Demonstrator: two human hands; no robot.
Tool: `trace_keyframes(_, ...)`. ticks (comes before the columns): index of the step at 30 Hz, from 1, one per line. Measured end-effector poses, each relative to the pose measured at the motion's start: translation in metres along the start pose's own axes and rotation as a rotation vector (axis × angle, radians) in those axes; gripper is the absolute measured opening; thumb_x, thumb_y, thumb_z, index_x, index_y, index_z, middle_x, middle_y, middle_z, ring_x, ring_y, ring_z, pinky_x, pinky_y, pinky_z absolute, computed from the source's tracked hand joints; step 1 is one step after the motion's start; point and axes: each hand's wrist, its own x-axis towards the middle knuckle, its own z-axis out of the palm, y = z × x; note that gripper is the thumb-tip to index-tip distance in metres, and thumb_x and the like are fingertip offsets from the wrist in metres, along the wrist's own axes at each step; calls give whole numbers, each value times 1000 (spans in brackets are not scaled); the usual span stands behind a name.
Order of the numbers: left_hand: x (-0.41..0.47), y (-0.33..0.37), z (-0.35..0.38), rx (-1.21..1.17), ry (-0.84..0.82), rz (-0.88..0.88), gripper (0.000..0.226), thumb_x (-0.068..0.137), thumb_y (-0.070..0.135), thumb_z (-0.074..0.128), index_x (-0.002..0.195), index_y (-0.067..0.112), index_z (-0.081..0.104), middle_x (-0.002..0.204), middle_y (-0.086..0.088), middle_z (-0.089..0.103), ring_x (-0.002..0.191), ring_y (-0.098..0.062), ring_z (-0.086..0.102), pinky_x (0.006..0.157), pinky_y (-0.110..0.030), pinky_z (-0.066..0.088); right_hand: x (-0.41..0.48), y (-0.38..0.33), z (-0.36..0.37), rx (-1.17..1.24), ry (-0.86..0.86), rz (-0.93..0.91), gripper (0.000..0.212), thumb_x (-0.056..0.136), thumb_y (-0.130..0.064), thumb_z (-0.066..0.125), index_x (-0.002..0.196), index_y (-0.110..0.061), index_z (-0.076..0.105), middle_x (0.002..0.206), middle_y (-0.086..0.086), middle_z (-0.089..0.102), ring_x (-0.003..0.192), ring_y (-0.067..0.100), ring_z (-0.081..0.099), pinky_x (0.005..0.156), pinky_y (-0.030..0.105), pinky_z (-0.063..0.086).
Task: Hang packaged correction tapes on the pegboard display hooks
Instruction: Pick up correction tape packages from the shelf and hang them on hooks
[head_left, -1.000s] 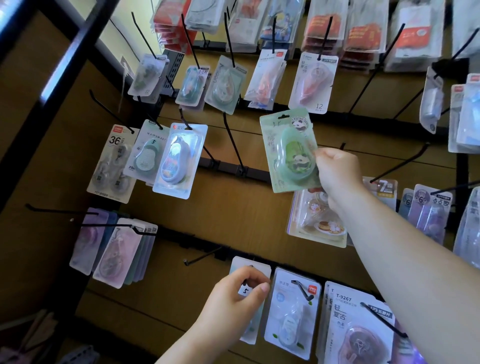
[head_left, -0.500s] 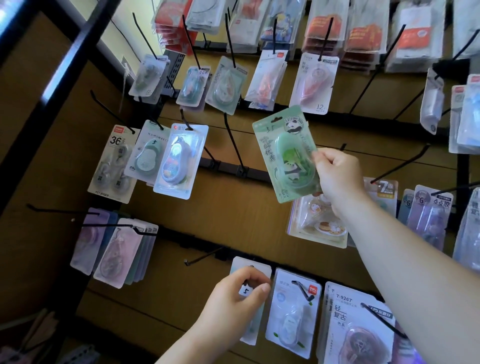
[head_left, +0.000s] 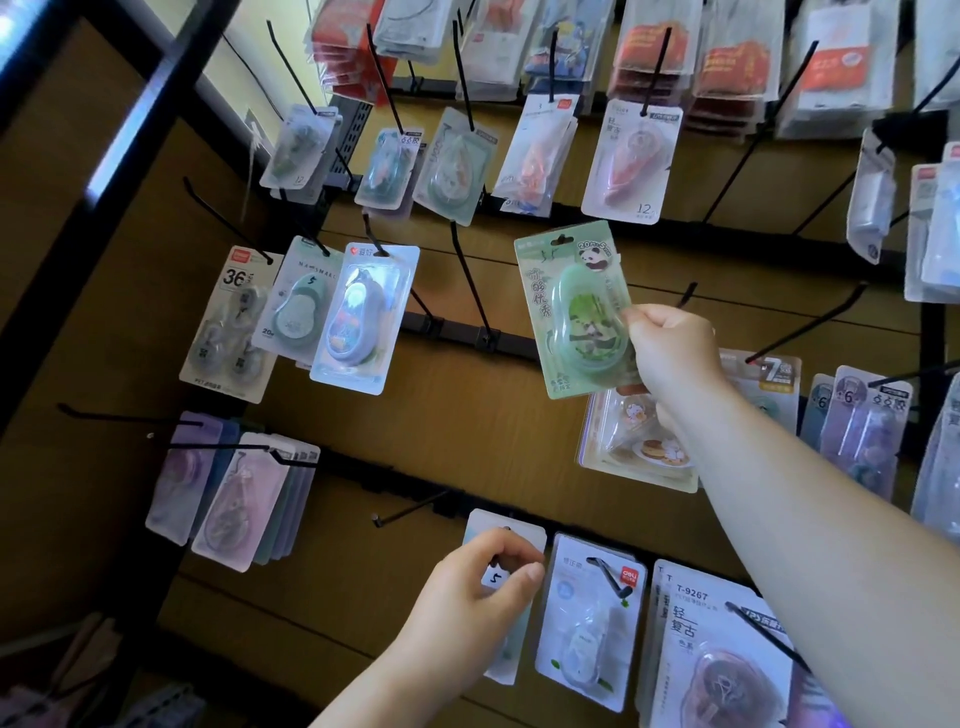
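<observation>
I have the right hand (head_left: 670, 348) raised in front of the pegboard (head_left: 467, 431), its grip clamped on the right edge of the green panda pack (head_left: 574, 306), thumb on the front and fingers behind. The pack is in the air, tilted slightly with its top leaning left, and on no hook; its clear blister holds a pale green tape dispenser printed with a panda. To its left a long bare hook (head_left: 470, 283) juts from the rail, and just above my knuckles the tip of a short hook (head_left: 688, 293) shows. Below the pack and partly behind my wrist hangs a pastry-print pack (head_left: 639, 447). Lower down, my left hand (head_left: 467, 597) has its grip closed on the top of a white pack (head_left: 506, 535) in the bottom row, thumb and forefinger pinching beside a small "5" sticker. Just right of it hangs a white blister pack (head_left: 589, 634) with a pale dispenser inside.
</observation>
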Motion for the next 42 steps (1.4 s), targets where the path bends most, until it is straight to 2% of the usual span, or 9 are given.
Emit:
trace_keyframes(7, 0, -1, -1, -16, -8, 13, 20, 90, 21, 50, 78, 37, 52, 79, 17, 55, 73, -3, 54, 63, -8, 43, 4, -2, 9, 73, -37, 113, 24, 95, -22, 44, 111, -15, 61, 81, -1, 61, 64, 16, 59, 48, 26, 51)
trace_keyframes(11, 0, -3, -1, -25, -19, 9, 20, 90, 22, 51, 77, 37, 53, 82, 16, 57, 84, -5, 58, 74, -15, 48, 6, -3, 6, 102, -50, 243, 24, 92, -16, 46, 111, -13, 60, 94, 7, 61, 64, 17, 56, 33, 16, 45)
trace_keyframes(17, 0, -4, 0, -25, -13, 16, 21, 90, 20, 51, 76, 36, 54, 80, 14, 58, 80, -5, 57, 73, -14, 46, 7, -5, 3, -95, 49, 100, 26, 93, -13, 42, 106, -8, 65, 97, 11, 60, 80, 25, 54, 75, 36, 55)
trace_keyframes(23, 1, -4, 0, -30, -14, 8, 20, 90, 22, 51, 77, 37, 54, 80, 15, 57, 70, -4, 54, 66, -12, 44, 2, 0, 8, -116, -11, 107, 30, 95, -18, 40, 117, -11, 59, 102, 7, 59, 78, 20, 56, 55, 26, 48)
trace_keyframes(30, 2, -2, -1, -43, -35, -2, 19, 90, 21, 50, 77, 36, 53, 83, 12, 58, 79, -9, 57, 67, -12, 47, -3, 0, -2, -189, 65, -133, 34, 96, -17, 39, 105, 6, 61, 110, 19, 64, 92, 30, 58, 76, 36, 49)
trace_keyframes(36, 1, 1, 1, -3, -14, -1, 20, 90, 22, 50, 76, 36, 53, 80, 16, 57, 87, -4, 57, 75, -11, 45, -6, 9, -6, -272, 88, -256, 34, 97, -19, 35, 99, 0, 63, 91, 7, 58, 62, 2, 42, 43, 4, 34)
trace_keyframes(38, 1, 1, 1, -1, -20, -10, 20, 90, 21, 51, 77, 36, 53, 81, 15, 57, 88, -5, 57, 75, -12, 46, -8, 7, -5, -191, 102, -249, 34, 98, -19, 34, 102, -1, 62, 93, 7, 59, 68, 5, 48, 49, 1, 40)
trace_keyframes(40, 1, 1, 0, 2, -29, -18, 20, 90, 21, 51, 77, 36, 53, 82, 15, 57, 88, -6, 58, 74, -11, 46, -7, 4, -2, -91, 82, -181, 33, 97, -19, 36, 104, 0, 62, 98, 12, 65, 84, 18, 58, 73, 26, 54)
trace_keyframes(42, 1, 1, 1, 11, -35, -23, 19, 90, 21, 51, 77, 36, 53, 82, 15, 57, 87, -6, 57, 73, -12, 47, -7, -2, 2, 23, 27, -104, 29, 97, -20, 39, 103, -9, 65, 85, -1, 65, 89, 20, 58, 77, 35, 53)
